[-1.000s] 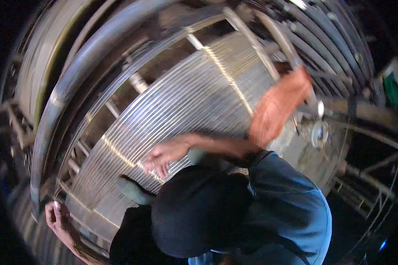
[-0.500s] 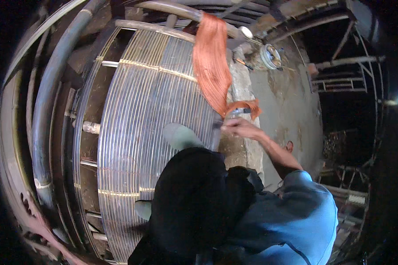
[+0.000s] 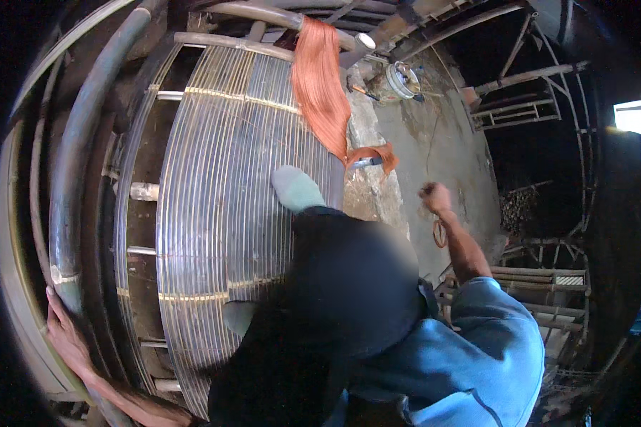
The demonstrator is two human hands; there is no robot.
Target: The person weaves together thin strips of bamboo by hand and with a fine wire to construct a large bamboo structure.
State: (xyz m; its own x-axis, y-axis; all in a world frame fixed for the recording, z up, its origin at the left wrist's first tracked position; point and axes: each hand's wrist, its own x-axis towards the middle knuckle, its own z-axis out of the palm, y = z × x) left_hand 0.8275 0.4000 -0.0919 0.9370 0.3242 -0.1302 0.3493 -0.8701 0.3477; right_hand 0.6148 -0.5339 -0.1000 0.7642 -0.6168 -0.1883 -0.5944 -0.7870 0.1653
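Observation:
My right hand [image 3: 435, 198] is closed in a fist above the grey floor, right of the slatted platform. What its fingers hold I cannot make out; a thin brownish loop [image 3: 440, 233] hangs by the wrist. A flat hank of orange fibre [image 3: 321, 82] drapes from the far pole down along the platform's right edge. Its tail [image 3: 381, 158] curls onto the stone ledge beside a small dark-and-white piece. My left hand [image 3: 67, 333] lies with fingers stretched along a bamboo pole [image 3: 65, 245] at the far left, holding nothing visible.
Under my sock-covered feet [image 3: 297, 188] is a platform of thin slats [image 3: 206, 178] tied with light bands. Gaps beside it show crosspieces. A white bucket [image 3: 402, 82] and an orange-handled tool [image 3: 364, 92] stand and lie at the far right. A bright window [image 3: 632, 117] is beyond.
My right hand has left the orange hank's lower end and swung right over the floor. My left hand has come further into view along the pole. The view has shifted slightly.

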